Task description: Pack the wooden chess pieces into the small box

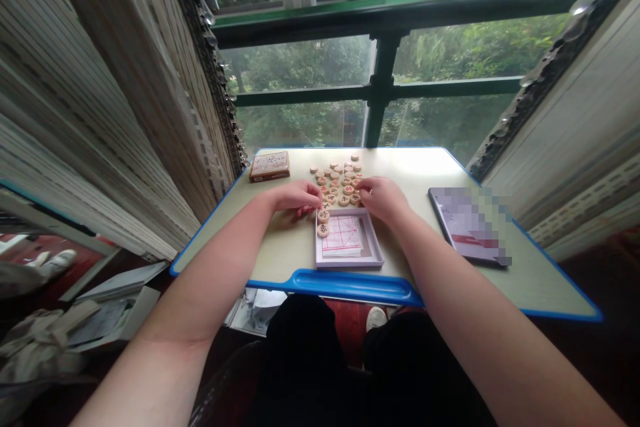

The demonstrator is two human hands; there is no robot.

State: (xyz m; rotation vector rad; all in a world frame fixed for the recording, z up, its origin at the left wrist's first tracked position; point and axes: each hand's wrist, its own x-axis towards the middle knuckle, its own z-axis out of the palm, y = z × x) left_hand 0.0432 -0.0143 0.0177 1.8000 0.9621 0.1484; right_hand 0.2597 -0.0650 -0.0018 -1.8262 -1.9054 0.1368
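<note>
Discs of pale wood marked with red or black characters (349, 189) lie mostly in a loose cluster on a cream tabletop with a blue edge (405, 180), beyond a shallow white square tray (349, 265). Two black-marked wooden discs (323, 230) sit along the tray's left side, by white paper with red grid lines (345, 240); the many others are outside, so sorting looks only partly done. Left hand (299, 196), fingers bent narrowly, and right hand (383, 195), fingertips close together, both reach the cluster; whether either grips a disc, I cannot tell.
</note>
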